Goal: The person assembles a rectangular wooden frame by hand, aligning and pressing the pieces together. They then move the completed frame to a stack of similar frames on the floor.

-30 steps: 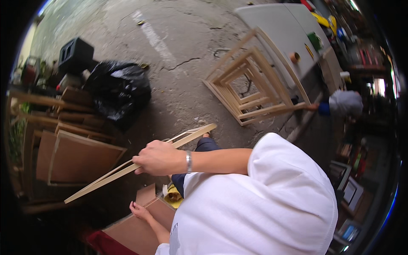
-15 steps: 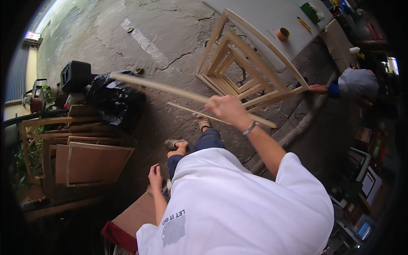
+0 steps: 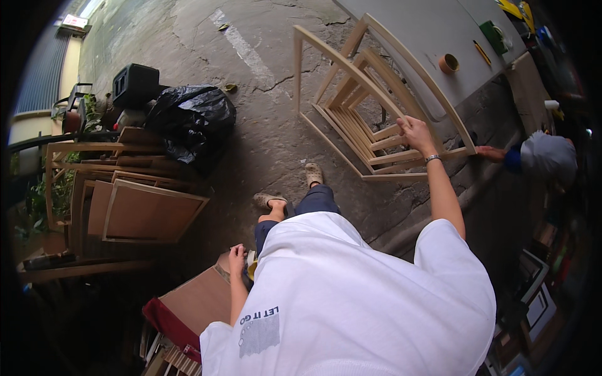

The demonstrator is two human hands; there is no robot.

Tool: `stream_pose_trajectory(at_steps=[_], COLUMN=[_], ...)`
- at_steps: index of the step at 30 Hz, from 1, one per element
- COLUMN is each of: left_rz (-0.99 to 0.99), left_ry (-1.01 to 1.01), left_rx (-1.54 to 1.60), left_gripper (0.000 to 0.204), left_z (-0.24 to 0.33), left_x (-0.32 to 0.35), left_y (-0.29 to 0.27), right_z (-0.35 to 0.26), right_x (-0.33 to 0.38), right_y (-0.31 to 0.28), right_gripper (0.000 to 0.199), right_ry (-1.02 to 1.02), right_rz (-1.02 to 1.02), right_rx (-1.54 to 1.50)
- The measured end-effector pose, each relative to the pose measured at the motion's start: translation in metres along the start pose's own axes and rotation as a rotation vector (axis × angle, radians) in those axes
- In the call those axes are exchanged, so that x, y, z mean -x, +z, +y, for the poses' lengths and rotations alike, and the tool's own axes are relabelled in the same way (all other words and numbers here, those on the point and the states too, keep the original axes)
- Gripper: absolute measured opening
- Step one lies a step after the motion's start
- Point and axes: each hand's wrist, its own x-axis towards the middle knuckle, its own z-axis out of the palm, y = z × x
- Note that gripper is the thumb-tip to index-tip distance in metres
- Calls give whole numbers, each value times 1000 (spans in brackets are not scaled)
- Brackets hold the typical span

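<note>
While frames (image 3: 370, 119) lean stacked against table (image 3: 414, 37) on floor, right hand (image 3: 415, 133) rests on top one, fingers spread on wood. Left hand (image 3: 237, 257) low by hip, fingers curled together at board (image 3: 197, 301) edge; grip unclear. Tape roll (image 3: 448, 63) on table. Black bag (image 3: 191, 122) across floor. More frames (image 3: 125, 200) piled far left. Other person's hand (image 3: 492, 152) near frames.
</note>
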Motion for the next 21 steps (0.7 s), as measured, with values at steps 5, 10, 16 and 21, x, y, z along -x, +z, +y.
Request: stream_pose_trajectory(at_steps=[5, 10, 16, 21], left_rz=[-26, -62, -28, -12], left_ry=[-91, -91, -44, -1], left_rx=[51, 57, 11, -4], left_gripper=[32, 31, 31, 32], left_z=[-12, -16, 27, 40], left_x=[9, 10, 17, 16], left_y=[13, 17, 17, 17], right_z=[51, 80, 118, 117], right_x=[-21, -39, -53, -65], right_y=[-13, -31, -45, -61], right_gripper=[59, 58, 55, 42], right_ry=[69, 143, 85, -12], right_rz=[59, 31, 99, 269], right_rx=[-73, -171, -131, 361])
